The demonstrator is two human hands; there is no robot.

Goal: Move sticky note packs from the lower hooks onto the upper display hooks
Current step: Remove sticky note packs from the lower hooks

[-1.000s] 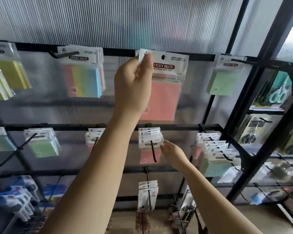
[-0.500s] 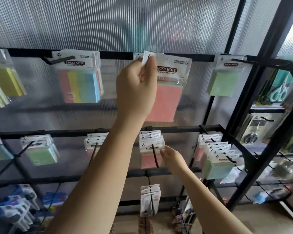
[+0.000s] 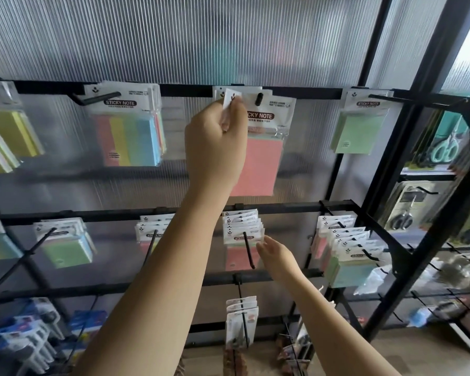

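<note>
Two bare hands work at a black wire display rack (image 3: 282, 92) set against a ribbed translucent panel (image 3: 174, 36). The left hand (image 3: 215, 142) is raised to the top rail, thumb and fingers pinched together on the upper left corner of the white header of a pink sticky note pack (image 3: 258, 161). That pack hangs upright, long axis vertical, its printed face toward the camera, with the tip of the upper hook (image 3: 259, 99) showing through its header hole. The right hand (image 3: 278, 256) reaches lower, fingers slightly parted, fingertips at the right edge of a stack of small pink packs (image 3: 242, 234) on the lower hook (image 3: 248, 251); whether it actually grips one cannot be told. About seven overlapping headers show in that stack, all upright and facing forward. On the top rail four other groups of packs hang: two yellow at far left, a multicoloured striped group (image 3: 128, 137), and a green pack (image 3: 357, 131) to the right. The middle rail carries five groups in all.
</note>
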